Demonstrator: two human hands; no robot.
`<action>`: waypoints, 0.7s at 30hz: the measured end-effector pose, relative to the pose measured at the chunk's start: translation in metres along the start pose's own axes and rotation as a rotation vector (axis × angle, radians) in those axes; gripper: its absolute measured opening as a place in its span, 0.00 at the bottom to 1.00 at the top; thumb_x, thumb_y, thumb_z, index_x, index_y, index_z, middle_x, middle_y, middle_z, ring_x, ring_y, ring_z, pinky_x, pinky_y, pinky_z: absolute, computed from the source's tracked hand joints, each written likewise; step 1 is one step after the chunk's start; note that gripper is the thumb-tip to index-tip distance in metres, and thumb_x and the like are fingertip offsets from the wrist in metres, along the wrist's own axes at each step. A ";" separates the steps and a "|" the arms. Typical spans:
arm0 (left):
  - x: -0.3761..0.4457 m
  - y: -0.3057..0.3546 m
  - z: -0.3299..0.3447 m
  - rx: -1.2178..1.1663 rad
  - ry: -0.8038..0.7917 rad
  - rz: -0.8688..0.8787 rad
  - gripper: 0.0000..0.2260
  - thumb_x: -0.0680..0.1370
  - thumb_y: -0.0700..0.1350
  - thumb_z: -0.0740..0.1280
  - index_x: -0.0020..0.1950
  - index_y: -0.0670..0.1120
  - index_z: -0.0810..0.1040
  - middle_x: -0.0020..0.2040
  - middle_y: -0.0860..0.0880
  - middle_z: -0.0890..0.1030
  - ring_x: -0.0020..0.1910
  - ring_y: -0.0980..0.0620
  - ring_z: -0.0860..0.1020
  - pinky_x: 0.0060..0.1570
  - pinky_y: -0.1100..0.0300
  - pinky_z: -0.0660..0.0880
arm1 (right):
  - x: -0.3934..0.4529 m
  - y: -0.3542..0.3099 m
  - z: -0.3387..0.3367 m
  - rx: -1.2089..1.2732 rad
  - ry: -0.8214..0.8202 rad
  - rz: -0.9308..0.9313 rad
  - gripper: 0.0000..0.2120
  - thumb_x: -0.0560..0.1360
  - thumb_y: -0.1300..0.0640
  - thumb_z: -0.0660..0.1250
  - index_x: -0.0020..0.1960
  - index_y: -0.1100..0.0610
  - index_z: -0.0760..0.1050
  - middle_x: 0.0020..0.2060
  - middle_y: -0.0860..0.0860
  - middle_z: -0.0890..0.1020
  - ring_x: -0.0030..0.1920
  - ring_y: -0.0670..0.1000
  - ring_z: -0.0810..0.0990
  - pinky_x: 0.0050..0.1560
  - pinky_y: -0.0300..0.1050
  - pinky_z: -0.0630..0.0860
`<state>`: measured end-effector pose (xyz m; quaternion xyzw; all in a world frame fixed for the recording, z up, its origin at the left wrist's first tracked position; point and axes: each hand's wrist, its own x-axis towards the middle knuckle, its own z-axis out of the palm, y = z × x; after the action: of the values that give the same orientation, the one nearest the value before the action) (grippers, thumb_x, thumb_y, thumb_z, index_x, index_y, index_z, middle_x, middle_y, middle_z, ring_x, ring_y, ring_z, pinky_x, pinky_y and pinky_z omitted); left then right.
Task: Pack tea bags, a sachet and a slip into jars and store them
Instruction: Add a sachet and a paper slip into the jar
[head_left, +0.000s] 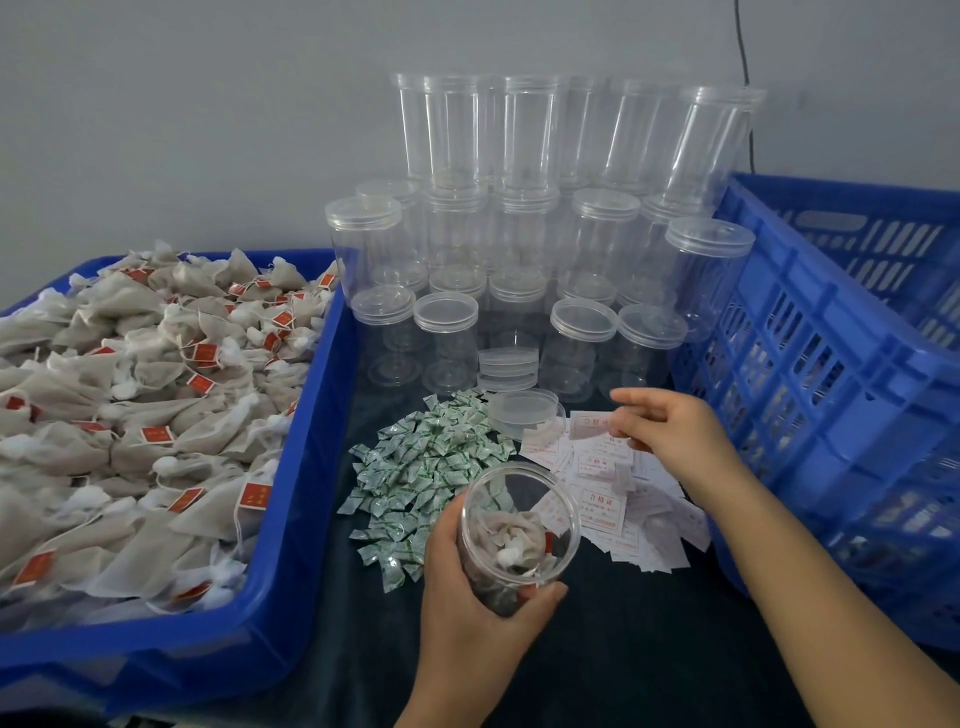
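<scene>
My left hand (467, 613) grips an open clear jar (519, 530), tilted toward me, with tea bags inside. My right hand (670, 436) reaches over the pile of white slips (602, 504) with red print; its fingertips pinch the edge of one slip (592, 423) at the pile's far side. A heap of green-and-white sachets (431, 467) lies left of the slips. A loose clear lid (524, 408) rests beyond the sachets. Tea bags with red tags (135, 405) fill the blue tray (306, 467) on the left.
Stacked empty clear jars with lids (519, 249) stand against the wall behind the work area. A small stack of spare lids (508, 366) sits in front of them. A blue slotted crate (831, 395) stands on the right. A dark cloth (649, 649) covers the table.
</scene>
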<state>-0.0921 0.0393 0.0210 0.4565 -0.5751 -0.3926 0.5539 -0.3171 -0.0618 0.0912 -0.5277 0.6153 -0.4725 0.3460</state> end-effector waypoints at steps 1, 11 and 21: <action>0.000 0.000 0.000 -0.010 -0.004 -0.005 0.44 0.57 0.50 0.80 0.70 0.60 0.65 0.63 0.66 0.70 0.65 0.62 0.71 0.60 0.60 0.75 | -0.002 -0.005 -0.001 0.017 -0.016 -0.002 0.12 0.75 0.65 0.71 0.53 0.50 0.81 0.37 0.45 0.86 0.40 0.40 0.85 0.38 0.28 0.77; 0.000 0.001 0.000 -0.068 -0.007 -0.040 0.43 0.57 0.48 0.81 0.69 0.60 0.66 0.61 0.67 0.71 0.63 0.64 0.73 0.51 0.67 0.77 | -0.048 -0.083 -0.002 0.046 -0.268 -0.105 0.10 0.57 0.45 0.75 0.37 0.44 0.85 0.31 0.47 0.84 0.25 0.40 0.72 0.29 0.30 0.72; -0.002 0.002 0.001 -0.013 0.018 -0.016 0.43 0.58 0.49 0.81 0.67 0.65 0.64 0.61 0.64 0.72 0.62 0.61 0.74 0.54 0.71 0.73 | -0.079 -0.085 0.032 -0.119 -0.367 -0.035 0.09 0.69 0.55 0.77 0.33 0.45 0.83 0.46 0.46 0.83 0.48 0.40 0.80 0.54 0.37 0.75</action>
<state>-0.0933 0.0417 0.0222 0.4607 -0.5639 -0.3967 0.5590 -0.2444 0.0089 0.1560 -0.6353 0.5592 -0.3371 0.4125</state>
